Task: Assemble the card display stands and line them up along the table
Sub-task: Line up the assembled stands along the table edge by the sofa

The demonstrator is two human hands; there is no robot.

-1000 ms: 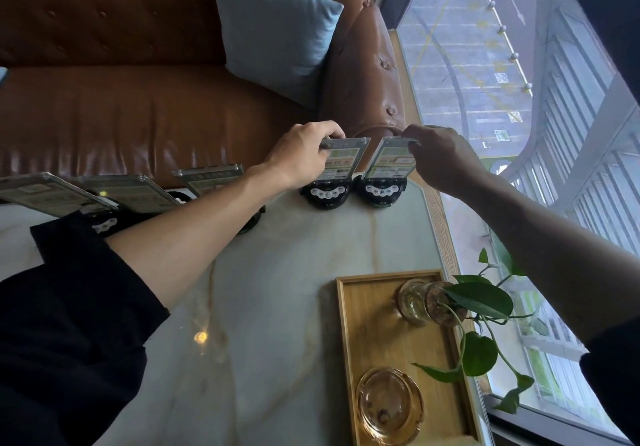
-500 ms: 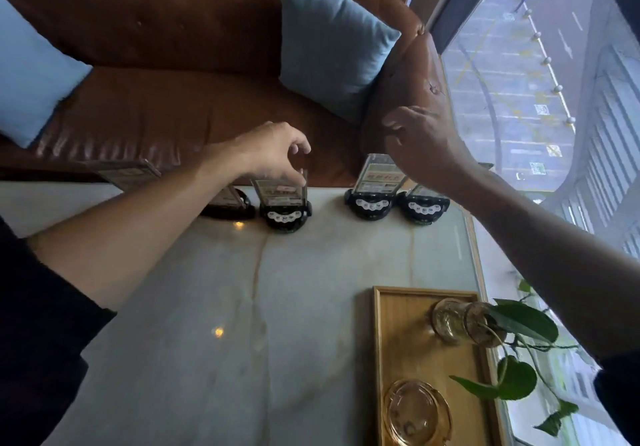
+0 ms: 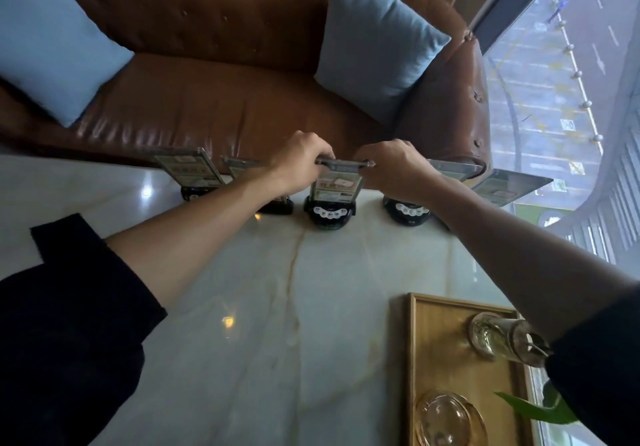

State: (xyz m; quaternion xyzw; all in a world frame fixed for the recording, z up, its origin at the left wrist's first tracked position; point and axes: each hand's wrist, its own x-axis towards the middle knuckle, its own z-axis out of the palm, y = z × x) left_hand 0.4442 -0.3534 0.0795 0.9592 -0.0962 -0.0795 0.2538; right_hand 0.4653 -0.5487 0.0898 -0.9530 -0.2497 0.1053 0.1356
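Observation:
Several card display stands with black round bases stand in a row along the far edge of the marble table (image 3: 277,324). The middle stand (image 3: 330,208) holds a clear card panel (image 3: 337,186). My left hand (image 3: 299,161) grips the panel's top left corner and my right hand (image 3: 391,165) grips its top right corner. Left of it are a stand partly hidden by my left arm (image 3: 277,206) and another stand (image 3: 192,177). To the right are a stand (image 3: 408,211) and the farthest one (image 3: 509,184), whose base my right arm hides.
A brown leather sofa (image 3: 214,106) with two light blue cushions (image 3: 377,47) sits just beyond the table. A wooden tray (image 3: 436,348) at the near right carries a glass vase with a plant (image 3: 498,338) and a glass ashtray (image 3: 450,418). A window runs along the right.
Both hands left the two rightmost stands and moved left. My left hand reached the middle stand first; now my right hand has joined it on that stand's panel.

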